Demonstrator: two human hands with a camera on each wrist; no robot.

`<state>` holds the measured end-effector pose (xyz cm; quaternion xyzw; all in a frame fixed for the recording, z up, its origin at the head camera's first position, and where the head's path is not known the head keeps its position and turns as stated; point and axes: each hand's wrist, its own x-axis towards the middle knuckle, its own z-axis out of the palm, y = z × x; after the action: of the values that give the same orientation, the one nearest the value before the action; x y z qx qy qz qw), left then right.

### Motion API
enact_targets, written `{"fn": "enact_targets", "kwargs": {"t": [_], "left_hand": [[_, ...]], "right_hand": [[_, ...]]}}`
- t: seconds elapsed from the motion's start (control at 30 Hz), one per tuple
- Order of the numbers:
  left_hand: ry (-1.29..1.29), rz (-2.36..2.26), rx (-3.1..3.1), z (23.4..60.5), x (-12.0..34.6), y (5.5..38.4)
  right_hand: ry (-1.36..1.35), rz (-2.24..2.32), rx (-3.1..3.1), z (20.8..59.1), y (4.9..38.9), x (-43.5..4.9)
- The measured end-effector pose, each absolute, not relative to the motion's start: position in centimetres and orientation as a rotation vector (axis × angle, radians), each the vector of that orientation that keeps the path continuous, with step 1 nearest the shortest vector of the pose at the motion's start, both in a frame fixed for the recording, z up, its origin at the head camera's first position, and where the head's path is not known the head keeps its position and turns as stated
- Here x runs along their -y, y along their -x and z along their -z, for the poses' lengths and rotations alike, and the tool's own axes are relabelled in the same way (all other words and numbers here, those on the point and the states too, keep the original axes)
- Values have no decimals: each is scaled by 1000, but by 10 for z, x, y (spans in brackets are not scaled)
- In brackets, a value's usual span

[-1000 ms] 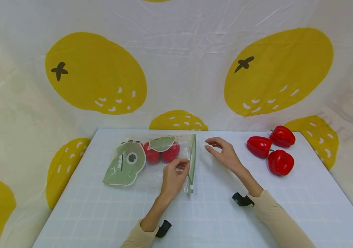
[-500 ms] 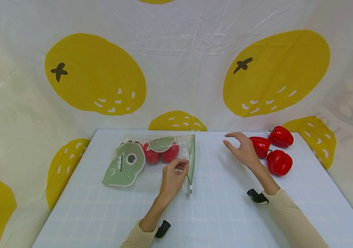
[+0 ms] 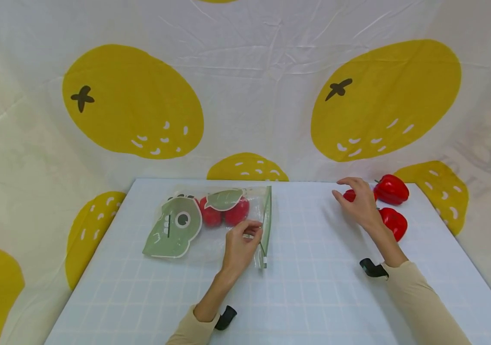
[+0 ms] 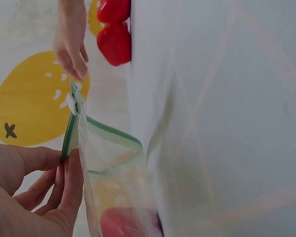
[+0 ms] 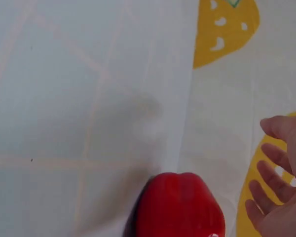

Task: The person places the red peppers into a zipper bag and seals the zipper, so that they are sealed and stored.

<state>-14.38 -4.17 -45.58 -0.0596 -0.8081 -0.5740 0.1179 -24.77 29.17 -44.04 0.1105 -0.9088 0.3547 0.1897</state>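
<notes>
So, fingers of L hand (image 3: 240,244) pinch the green rim (image 3: 268,211) of the clear bag (image 3: 211,242), lying on the table (image 3: 297,297) (red items (image 3: 212,217) inside). R hand (image 3: 360,206), fingers apart & gripping nothing, hangs over a red pepper (image 3: 348,195), w/ 2 more peppers (image 3: 392,189) just beside it.

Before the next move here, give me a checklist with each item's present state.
1. Left hand pinching the edge of the bag: ok.
2. Bag's green rim parted into an opening: ok, seen in the left wrist view.
3. Right hand holding nothing, fingers spread: ok.
4. Nearest pepper gripped: not ok; the right wrist view shows a gap.
5. Enough room inside for another pepper: cannot tell.
</notes>
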Motion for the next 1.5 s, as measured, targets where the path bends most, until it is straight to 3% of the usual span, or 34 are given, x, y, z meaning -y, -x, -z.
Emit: {"fn": "enact_targets", "kwargs": {"t": [0.67, 1.5], "left_hand": [[199, 1678, 2353, 459, 44, 143], [203, 1694, 2331, 459, 45, 142]], "right_hand": [[-126, -831, 2799, 446, 247, -327], [-167, -717, 3026, 438, 241, -340]]}}
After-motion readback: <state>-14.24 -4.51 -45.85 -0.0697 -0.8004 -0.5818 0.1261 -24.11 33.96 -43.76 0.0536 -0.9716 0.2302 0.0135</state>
